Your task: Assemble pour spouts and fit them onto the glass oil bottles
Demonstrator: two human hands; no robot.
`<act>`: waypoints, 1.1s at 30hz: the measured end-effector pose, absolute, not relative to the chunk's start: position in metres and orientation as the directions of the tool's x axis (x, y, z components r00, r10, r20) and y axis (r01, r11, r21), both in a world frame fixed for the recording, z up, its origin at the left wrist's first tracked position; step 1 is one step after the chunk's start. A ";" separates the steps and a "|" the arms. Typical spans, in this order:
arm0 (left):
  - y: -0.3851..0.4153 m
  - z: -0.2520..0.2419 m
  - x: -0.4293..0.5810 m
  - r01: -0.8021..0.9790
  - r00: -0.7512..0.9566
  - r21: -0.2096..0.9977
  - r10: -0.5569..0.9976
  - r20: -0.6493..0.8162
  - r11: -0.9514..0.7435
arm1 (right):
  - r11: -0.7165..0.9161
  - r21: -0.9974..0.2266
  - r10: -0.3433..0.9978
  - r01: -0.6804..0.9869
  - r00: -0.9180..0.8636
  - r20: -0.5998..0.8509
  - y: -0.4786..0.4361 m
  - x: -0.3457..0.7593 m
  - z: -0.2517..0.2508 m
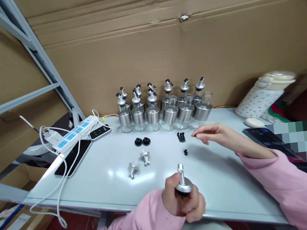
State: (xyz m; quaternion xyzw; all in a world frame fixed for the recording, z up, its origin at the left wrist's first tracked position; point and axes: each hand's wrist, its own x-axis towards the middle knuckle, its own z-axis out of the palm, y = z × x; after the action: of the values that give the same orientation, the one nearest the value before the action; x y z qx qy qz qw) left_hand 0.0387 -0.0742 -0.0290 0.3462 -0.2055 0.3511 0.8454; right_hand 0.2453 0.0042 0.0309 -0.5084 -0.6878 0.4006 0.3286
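Observation:
My left hand (183, 200) grips a pourer spout (183, 186), silver on top with a black stopper below, near the table's front edge. Over the table to the right, my right hand (209, 133) has thumb and fingers pinched together; a tiny dark bit shows at the fingertips, too small to name. Beside it lie several black flip caps (181, 137) and small black plugs (186, 152). Two black stoppers (142, 141) sit left of these. Closer to me are two loose silver spouts (146, 158). Glass bottles with steel sleeves (153, 115) stand behind in two rows; three front ones have no spout.
At left are a power strip (74, 133) with white cables, a phone (74, 159) and a small black-and-white device (100, 132). A dotted white flask (262, 95), a white mouse (254, 122) and another phone (264, 141) are at right. Cardboard (148, 49) walls the back.

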 end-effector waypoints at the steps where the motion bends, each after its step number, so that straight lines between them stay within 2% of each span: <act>1: -0.075 -0.029 0.039 -0.739 0.666 0.442 0.452 0.593 0.508 | 0.165 -0.860 0.953 0.484 -0.303 0.012 0.005 0.245 0.027; 4: -0.076 -0.027 0.038 -0.747 0.657 0.441 0.449 0.606 0.497 | 0.212 -0.768 0.921 0.604 -0.386 -0.049 0.007 0.240 0.017; 8: -0.076 -0.027 0.038 -0.745 0.660 0.448 0.445 0.606 0.494 | 0.173 -0.677 0.916 0.716 -0.369 -0.156 0.005 0.231 0.008; 14: -0.075 -0.027 0.038 -0.746 0.659 0.450 0.450 0.603 0.491 | 0.076 -0.723 0.916 0.687 -0.334 -0.222 0.005 0.224 0.005; 33: -0.076 -0.030 0.038 -0.721 0.692 0.481 0.486 0.534 0.499 | 0.126 -0.683 0.915 0.719 -0.351 -0.200 0.001 0.208 0.011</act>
State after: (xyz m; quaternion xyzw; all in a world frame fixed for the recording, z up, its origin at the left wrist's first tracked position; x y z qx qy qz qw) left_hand 0.0377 -0.0755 -0.0299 0.3526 -0.1666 0.3553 0.8495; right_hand 0.2083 0.0005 0.0106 -0.5534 -0.7382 0.3614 0.1353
